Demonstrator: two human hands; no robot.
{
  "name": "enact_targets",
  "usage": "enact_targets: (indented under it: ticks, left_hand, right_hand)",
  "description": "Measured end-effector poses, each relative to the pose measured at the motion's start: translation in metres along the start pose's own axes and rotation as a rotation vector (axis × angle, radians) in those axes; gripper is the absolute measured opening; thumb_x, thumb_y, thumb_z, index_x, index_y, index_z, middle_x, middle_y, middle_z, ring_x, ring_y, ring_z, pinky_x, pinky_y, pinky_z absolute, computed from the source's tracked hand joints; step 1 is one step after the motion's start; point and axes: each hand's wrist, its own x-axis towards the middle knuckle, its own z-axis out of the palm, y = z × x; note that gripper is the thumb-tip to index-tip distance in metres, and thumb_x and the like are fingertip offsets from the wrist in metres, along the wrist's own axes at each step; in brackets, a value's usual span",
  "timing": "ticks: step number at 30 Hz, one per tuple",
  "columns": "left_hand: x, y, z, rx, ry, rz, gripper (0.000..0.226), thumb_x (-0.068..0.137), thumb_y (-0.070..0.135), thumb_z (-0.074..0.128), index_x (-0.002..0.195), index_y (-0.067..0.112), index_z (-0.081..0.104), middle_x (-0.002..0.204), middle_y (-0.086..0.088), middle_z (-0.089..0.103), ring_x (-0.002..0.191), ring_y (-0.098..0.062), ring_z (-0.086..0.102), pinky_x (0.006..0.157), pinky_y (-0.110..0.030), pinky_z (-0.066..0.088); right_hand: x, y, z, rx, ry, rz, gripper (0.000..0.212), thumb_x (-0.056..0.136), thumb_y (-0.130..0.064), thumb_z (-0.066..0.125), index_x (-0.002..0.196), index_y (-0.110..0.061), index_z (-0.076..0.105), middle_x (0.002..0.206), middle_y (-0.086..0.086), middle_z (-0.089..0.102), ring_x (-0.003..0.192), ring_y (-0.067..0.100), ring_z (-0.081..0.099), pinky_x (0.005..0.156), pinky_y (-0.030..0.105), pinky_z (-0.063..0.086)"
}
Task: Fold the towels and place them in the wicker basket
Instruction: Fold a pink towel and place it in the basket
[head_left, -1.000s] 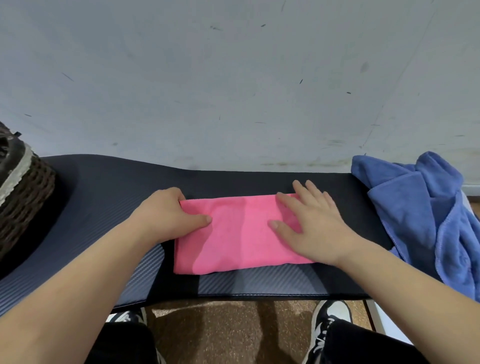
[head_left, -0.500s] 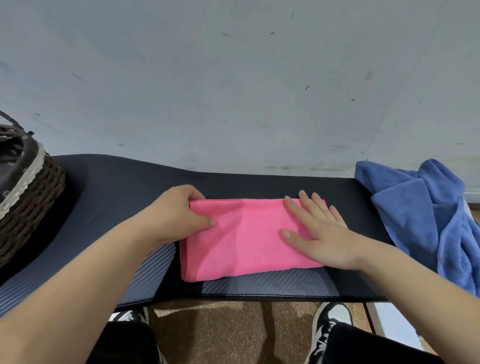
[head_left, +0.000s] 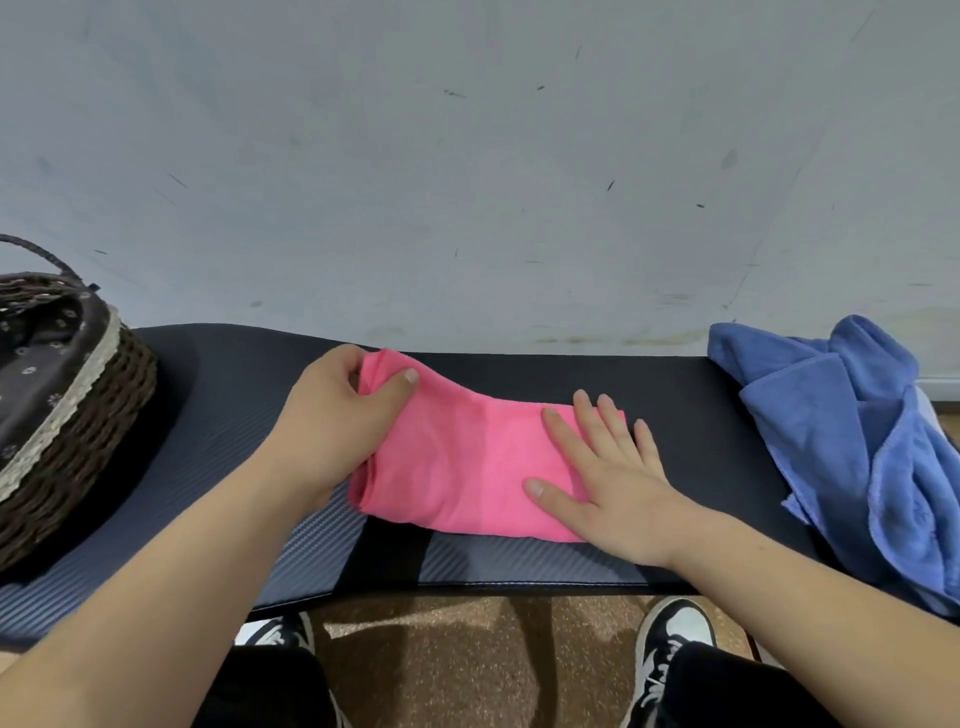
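Note:
A folded pink towel (head_left: 467, 462) lies on the dark mat (head_left: 234, 415) in the middle. My left hand (head_left: 332, 421) pinches the towel's left end between thumb and fingers and holds it raised off the mat. My right hand (head_left: 608, 478) lies flat, fingers spread, pressing down the towel's right half. A brown wicker basket (head_left: 88, 436) with dark flowered lining and a lace trim stands at the far left. A crumpled blue towel (head_left: 852, 447) is heaped at the right end of the mat.
A pale wall (head_left: 467, 156) rises directly behind the mat. Below the mat's front edge I see brown floor (head_left: 467, 649) and my two black-and-white shoes (head_left: 670, 644). Bare mat lies between the basket and the pink towel.
My left hand has closed on the pink towel's left end and lifted it up and back. My right hand stays flat on the right half. The view has shifted, showing more of the basket.

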Motion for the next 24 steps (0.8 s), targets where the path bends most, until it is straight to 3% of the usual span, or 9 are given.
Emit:
enact_targets:
  ticks: [3,4,6,8,10,14,19,21,24]
  left_hand:
    - [-0.009,0.015,0.020,-0.094,-0.125,-0.038,0.014,0.093,0.028,0.070,0.100,0.016,0.068,0.099,-0.013,0.073,0.081,-0.030,0.073,0.058,-0.047,0.060]
    - [-0.011,0.019,0.030,-0.097,-0.169,-0.034,0.012,0.094,0.026,0.070,0.101,0.016,0.067,0.097,-0.014,0.073,0.071,-0.028,0.072,0.048,-0.038,0.056]
    - [-0.015,0.026,0.053,-0.082,-0.239,-0.013,0.009,0.095,0.021,0.069,0.100,0.015,0.065,0.092,-0.016,0.071,0.053,-0.023,0.067,0.044,-0.029,0.052]
    - [-0.017,0.031,0.079,-0.062,-0.295,0.014,0.007,0.094,0.018,0.068,0.098,0.014,0.063,0.086,-0.012,0.070,0.046,-0.021,0.065,0.045,-0.029,0.054]
    - [-0.018,0.034,0.102,-0.005,-0.314,0.074,0.006,0.092,0.017,0.068,0.095,0.014,0.064,0.077,-0.003,0.069,0.049,-0.016,0.065,0.049,-0.027,0.054]
    - [-0.016,0.038,0.139,0.125,-0.296,0.192,0.013,0.089,0.022,0.071,0.089,0.010,0.067,0.078,-0.007,0.071,0.070,-0.023,0.068,0.069,-0.036,0.057]
    - [-0.018,0.040,0.161,0.280,-0.482,0.154,0.030,0.094,0.041,0.067,0.104,0.014,0.062,0.095,-0.005,0.070,0.084,-0.030,0.072,0.076,-0.049,0.061]
    - [-0.018,0.039,0.159,0.339,-0.465,0.226,0.020,0.097,0.031,0.064,0.100,0.011,0.065,0.085,-0.004,0.068,0.088,-0.030,0.070,0.080,-0.045,0.058]
    - [-0.018,0.033,0.141,0.431,-0.388,0.350,0.022,0.094,0.021,0.065,0.115,0.019,0.068,0.100,0.007,0.068,0.093,-0.013,0.064,0.085,-0.026,0.051]
  right_hand:
    - [0.002,0.009,-0.017,0.133,0.200,0.023,0.074,0.095,-0.073,0.036,0.159,-0.037,0.030,0.170,0.002,0.012,0.158,0.023,-0.001,0.127,0.049,0.005]
    - [0.002,0.013,-0.023,0.146,0.300,0.041,0.067,0.094,-0.068,0.042,0.150,-0.031,0.048,0.161,0.005,0.034,0.152,0.028,0.022,0.124,0.046,0.020]
    - [0.001,0.022,-0.033,0.222,0.425,0.076,0.039,0.095,-0.050,0.056,0.121,-0.025,0.072,0.118,-0.003,0.063,0.115,0.019,0.056,0.099,0.035,0.044]
    - [0.000,0.028,-0.036,0.414,0.397,0.141,0.019,0.096,-0.036,0.062,0.088,-0.024,0.074,0.079,-0.013,0.065,0.076,0.004,0.058,0.073,0.029,0.046]
    - [-0.001,0.033,-0.034,0.559,0.305,0.220,0.031,0.097,-0.031,0.060,0.071,-0.016,0.068,0.059,-0.009,0.061,0.057,0.005,0.053,0.063,0.029,0.045]
    - [-0.004,0.041,-0.035,0.819,0.258,0.295,0.033,0.100,-0.024,0.057,0.080,-0.002,0.071,0.077,0.015,0.072,0.060,0.012,0.062,0.055,0.029,0.052]
    - [-0.007,0.048,-0.033,0.935,0.256,0.311,0.040,0.102,-0.034,0.058,0.079,-0.003,0.072,0.065,-0.001,0.068,0.064,0.012,0.063,0.056,0.028,0.054]
    - [-0.008,0.048,-0.032,0.941,0.267,0.302,0.038,0.099,-0.036,0.063,0.081,-0.003,0.072,0.068,0.003,0.068,0.064,0.011,0.062,0.054,0.024,0.053]
    - [-0.006,0.047,-0.028,0.965,0.298,0.292,0.037,0.089,-0.039,0.077,0.084,-0.003,0.072,0.070,0.011,0.069,0.060,0.009,0.059,0.050,0.020,0.049]
